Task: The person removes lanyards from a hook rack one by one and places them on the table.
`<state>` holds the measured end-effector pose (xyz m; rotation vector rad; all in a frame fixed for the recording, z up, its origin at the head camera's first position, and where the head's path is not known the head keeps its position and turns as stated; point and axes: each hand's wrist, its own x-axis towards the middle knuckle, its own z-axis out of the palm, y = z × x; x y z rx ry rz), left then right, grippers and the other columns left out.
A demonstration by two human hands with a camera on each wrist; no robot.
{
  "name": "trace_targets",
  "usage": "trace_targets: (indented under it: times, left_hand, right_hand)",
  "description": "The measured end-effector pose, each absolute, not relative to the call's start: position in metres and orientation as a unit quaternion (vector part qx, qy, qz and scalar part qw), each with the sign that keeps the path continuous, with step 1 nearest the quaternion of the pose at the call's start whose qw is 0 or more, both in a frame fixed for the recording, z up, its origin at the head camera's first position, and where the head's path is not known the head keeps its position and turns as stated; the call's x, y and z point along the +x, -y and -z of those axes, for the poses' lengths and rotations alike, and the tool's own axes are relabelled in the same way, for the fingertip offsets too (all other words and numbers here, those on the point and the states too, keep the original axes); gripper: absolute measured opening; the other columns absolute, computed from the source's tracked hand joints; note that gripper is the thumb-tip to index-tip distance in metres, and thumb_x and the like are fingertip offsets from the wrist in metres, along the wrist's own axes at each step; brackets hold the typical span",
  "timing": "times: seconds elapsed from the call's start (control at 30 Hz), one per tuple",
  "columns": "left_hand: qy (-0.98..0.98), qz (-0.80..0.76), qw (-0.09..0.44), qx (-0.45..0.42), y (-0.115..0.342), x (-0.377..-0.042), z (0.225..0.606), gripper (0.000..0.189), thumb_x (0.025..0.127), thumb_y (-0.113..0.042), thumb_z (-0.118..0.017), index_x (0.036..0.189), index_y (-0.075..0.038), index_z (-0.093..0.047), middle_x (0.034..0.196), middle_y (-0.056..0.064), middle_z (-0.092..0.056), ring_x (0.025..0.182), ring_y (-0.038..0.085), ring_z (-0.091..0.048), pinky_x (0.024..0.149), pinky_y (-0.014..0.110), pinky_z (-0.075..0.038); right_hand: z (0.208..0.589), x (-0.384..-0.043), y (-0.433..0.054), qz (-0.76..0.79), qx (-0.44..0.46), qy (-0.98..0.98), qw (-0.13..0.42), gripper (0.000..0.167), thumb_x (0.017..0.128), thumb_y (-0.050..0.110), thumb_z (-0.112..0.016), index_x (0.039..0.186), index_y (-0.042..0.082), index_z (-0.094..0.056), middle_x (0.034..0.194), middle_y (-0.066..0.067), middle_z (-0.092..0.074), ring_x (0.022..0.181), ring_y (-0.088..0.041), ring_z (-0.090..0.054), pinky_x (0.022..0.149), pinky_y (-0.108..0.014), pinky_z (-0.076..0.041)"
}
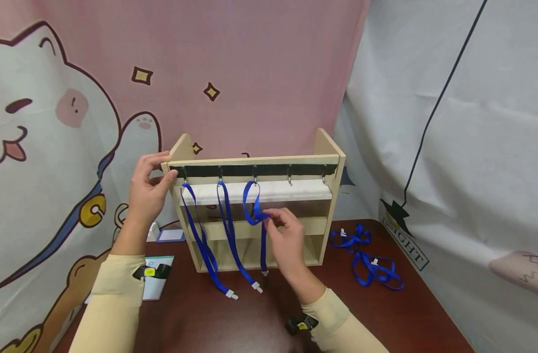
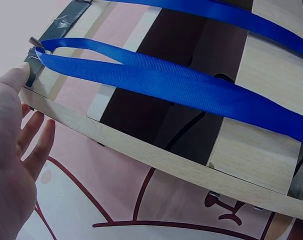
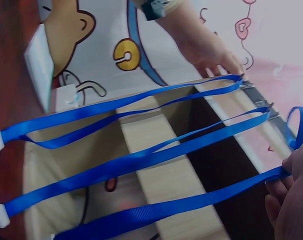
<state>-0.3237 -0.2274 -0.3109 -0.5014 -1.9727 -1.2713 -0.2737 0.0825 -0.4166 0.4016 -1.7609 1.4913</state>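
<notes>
A flat blue fabric lanyard [image 1: 258, 214] is pinched by the right hand [image 1: 288, 239]; a boxy pale-wood rack [image 1: 312, 226] is gripped by the left hand [image 1: 147, 187].

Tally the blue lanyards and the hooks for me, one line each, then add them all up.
Lanyards: 5 (3 at the rack, 2 on the table)
Hooks: 5
Total: 10

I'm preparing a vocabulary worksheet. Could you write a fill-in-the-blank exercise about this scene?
The person's ____ hand holds the wooden rack.
The lanyard in the right hand is ____ in color.
The rack bears ____ metal hooks.
On the table, ____ lanyards lie right of the rack.

Missing words: left; blue; five; two.
</notes>
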Motion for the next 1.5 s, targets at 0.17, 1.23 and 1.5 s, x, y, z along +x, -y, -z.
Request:
trace_targets:
  times: [0.17, 1.23, 1.5]
  left_hand:
    - [0.763, 0.497, 0.362, -0.198, 0.224, -0.317, 0.307, 0.033, 0.109, -0.006, -0.070, 0.141, -0.001, -0.066, 0.154, 0.010, -0.058, 0.126, 0.011, -0.054, 0.096, 0.022, -0.049]
    - [0.752, 0.503, 0.372, -0.208, 0.232, -0.337, 0.319, 0.034, 0.106, -0.001, -0.072, 0.139, 0.000, -0.068, 0.152, 0.011, -0.059, 0.123, 0.011, -0.056, 0.091, 0.021, -0.050]
    - [0.749, 0.506, 0.370, -0.215, 0.240, -0.346, 0.324, 0.035, 0.105, -0.006, -0.075, 0.140, -0.006, -0.070, 0.153, 0.003, -0.060, 0.125, 0.014, -0.056, 0.091, 0.023, -0.051]
  right_hand:
    - [0.390, -0.266, -0.080, -0.593, 0.168, 0.677, 0.403, 0.019, 0.091, -0.022, -0.072, 0.101, -0.008, -0.081, 0.089, -0.018, -0.075, 0.079, -0.025, -0.066, 0.070, -0.022, -0.052]
    - [0.361, -0.242, -0.156, -0.530, 0.258, 0.713, 0.380, 0.030, 0.099, -0.015, -0.070, 0.110, 0.009, -0.084, 0.105, -0.004, -0.079, 0.093, -0.012, -0.069, 0.083, -0.023, -0.057]
    - [0.361, -0.220, -0.205, -0.505, 0.226, 0.756, 0.351, 0.027, 0.101, -0.008, -0.072, 0.110, 0.015, -0.084, 0.095, 0.001, -0.073, 0.074, -0.014, -0.060, 0.061, -0.021, -0.047]
